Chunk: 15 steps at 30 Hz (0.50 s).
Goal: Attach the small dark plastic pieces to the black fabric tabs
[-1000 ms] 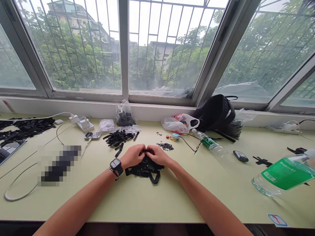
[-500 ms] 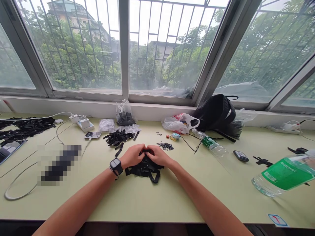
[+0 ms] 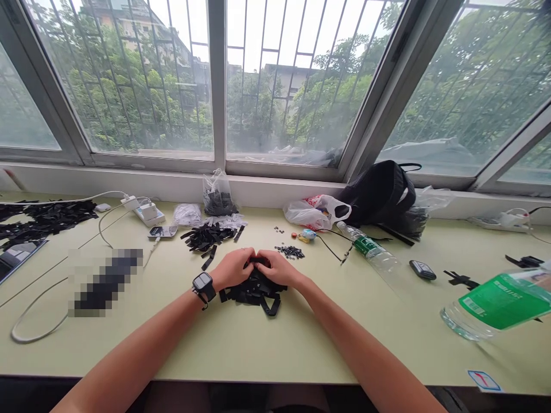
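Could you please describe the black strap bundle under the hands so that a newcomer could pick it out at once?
On the pale green desk below the barred window, look front and centre. The black strap bundle lies under the left hand and right hand, with a loop dangling toward the front edge; the loose black strips behind it are untouched.

On the desk [image 3: 241, 350], a strap bundle [image 3: 253, 297] lies under the left hand [image 3: 232, 269] and right hand [image 3: 279, 269]. Behind it sits a heap of strap offcuts [image 3: 207, 237], with a plastic bag [image 3: 217, 198] behind that. Loose grommets [image 3: 289, 252] lie right of the heap, a water bottle [image 3: 374, 256] further right, a backpack [image 3: 379, 194] behind the bottle, and a power strip [image 3: 148, 213] left of the heap.
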Available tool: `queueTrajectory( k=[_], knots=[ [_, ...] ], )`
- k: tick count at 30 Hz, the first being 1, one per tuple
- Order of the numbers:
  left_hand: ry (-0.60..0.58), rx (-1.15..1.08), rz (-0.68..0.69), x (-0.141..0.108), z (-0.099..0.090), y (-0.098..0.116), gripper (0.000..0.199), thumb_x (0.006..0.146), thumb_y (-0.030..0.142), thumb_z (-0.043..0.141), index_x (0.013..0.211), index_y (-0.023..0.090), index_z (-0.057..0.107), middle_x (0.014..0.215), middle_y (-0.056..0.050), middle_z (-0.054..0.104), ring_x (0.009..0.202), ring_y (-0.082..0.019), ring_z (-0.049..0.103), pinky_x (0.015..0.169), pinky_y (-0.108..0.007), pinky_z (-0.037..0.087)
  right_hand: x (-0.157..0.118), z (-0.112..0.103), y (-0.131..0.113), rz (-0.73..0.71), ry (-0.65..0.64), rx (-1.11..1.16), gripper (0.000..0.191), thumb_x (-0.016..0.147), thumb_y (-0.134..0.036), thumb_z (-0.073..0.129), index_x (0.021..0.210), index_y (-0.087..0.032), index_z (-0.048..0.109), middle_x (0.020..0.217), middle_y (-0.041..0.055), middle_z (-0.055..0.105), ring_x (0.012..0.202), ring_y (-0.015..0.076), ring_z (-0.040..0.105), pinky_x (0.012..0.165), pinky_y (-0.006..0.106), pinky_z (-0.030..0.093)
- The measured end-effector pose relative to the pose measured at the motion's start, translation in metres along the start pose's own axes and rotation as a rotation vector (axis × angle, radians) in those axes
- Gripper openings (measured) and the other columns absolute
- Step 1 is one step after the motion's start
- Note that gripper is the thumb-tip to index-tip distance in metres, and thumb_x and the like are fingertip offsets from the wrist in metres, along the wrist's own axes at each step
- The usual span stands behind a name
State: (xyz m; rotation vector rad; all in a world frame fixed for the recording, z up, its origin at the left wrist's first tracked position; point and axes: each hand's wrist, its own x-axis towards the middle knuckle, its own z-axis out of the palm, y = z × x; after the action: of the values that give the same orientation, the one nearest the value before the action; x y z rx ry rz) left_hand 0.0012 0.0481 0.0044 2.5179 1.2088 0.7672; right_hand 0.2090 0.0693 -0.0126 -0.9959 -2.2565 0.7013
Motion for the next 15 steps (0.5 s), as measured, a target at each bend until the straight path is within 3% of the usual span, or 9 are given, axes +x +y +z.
queueTrajectory(
  k=[15],
  knots=[
    [-0.011, 0.020, -0.002, 0.0001, -0.0012, 0.0006, 0.010, 0.087, 0.016, 0.048, 0.091, 0.021, 0.055, 0.085, -0.005, 0.064, 0.074, -0.020, 0.057, 0.064, -0.029, 0.039, -0.0003, -0.0014, -0.0034, 0.031, -0.022, 0.022, 0.011, 0.086, -0.023, 0.058, 0.093, -0.019, 0.064, 0.084, 0.0011, 0.066, 0.075, 0.0166, 0.055, 0.070, 0.027, 0.043]
  ],
)
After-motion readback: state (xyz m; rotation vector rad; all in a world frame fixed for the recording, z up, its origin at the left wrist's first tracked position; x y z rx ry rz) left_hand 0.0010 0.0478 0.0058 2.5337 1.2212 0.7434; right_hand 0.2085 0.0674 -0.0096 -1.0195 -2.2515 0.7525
